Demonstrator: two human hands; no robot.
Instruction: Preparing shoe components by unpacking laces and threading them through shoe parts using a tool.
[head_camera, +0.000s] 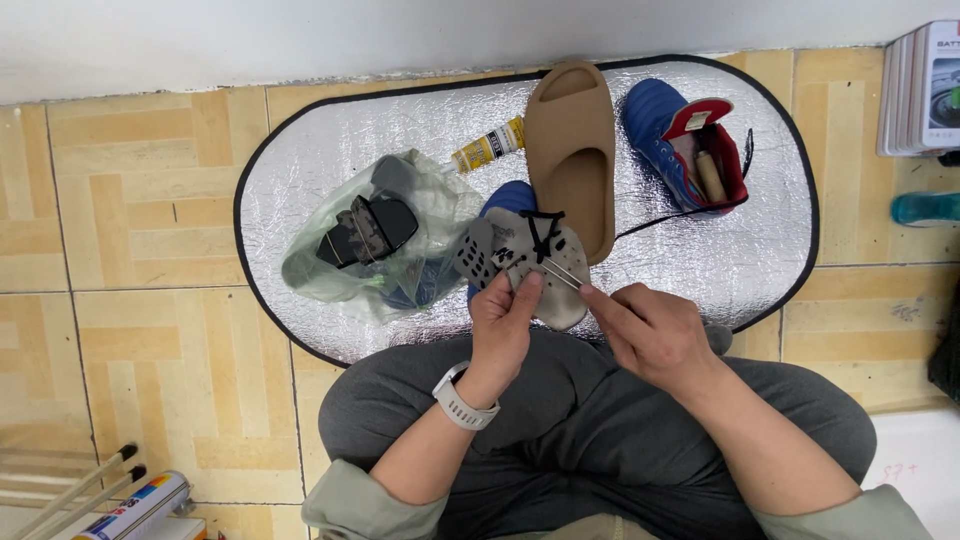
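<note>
left hand: we see it gripping a grey shoe upper piece, thumb pressed on it, white watch on the wrist
right hand: fingers pinched on a thin metal needle, tip at the piece, pointing to 10 o'clock
piece location: above our lap, over the silver mat
tan slide sandal: 12 o'clock of the hands
blue boot: 1 o'clock
plastic bag: 10 o'clock, dark parts inside
glue tube: 11 o'clock, beside the sandal

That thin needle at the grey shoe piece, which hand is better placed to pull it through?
Probably the right hand: its fingertips already pinch the thin needle at its near end. The left hand is occupied gripping the grey shoe piece, steadying it.
</note>
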